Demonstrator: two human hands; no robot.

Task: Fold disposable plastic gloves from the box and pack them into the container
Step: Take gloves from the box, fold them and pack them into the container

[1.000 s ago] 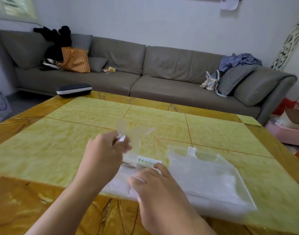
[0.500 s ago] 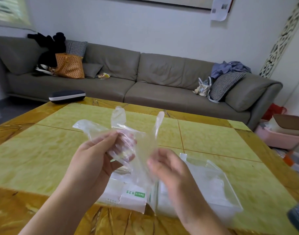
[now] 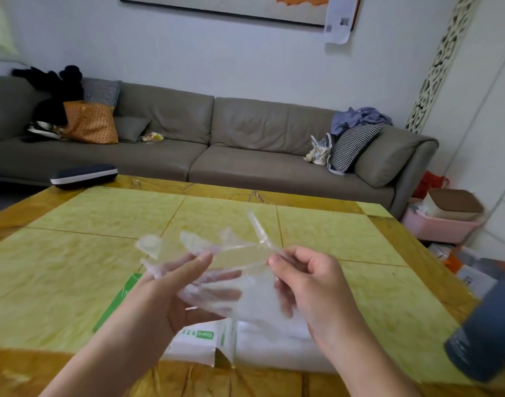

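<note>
Right now a person holds one clear disposable glove [image 3: 231,270] in the air above a yellow-green table [image 3: 73,270], spreading it between both hands. The left hand [image 3: 171,290] lies palm-up under the glove's finger end, its fingers fairly straight behind the film and the thumb [image 3: 199,262] laid over the top, lightly trapping the plastic. The right hand [image 3: 311,282] pinches the other end, thumb and curled fingers closed together on a gathered edge of film (exactly which edge is hard to tell through the transparency). Several of the glove's fingers stick up and away from the person, loose and uneven.

To do this step well, it seems wise to pull the film gently taut between the two grips, let the loose fingers settle flat, and only then bring one end over the other, since thin plastic clings and bunches easily.

Below the hands, on the table's near edge, sits a white and green glove box [image 3: 199,342], and just to its right a clear container [image 3: 274,348], partly hidden by the right wrist. The glove hangs well above both.
</note>
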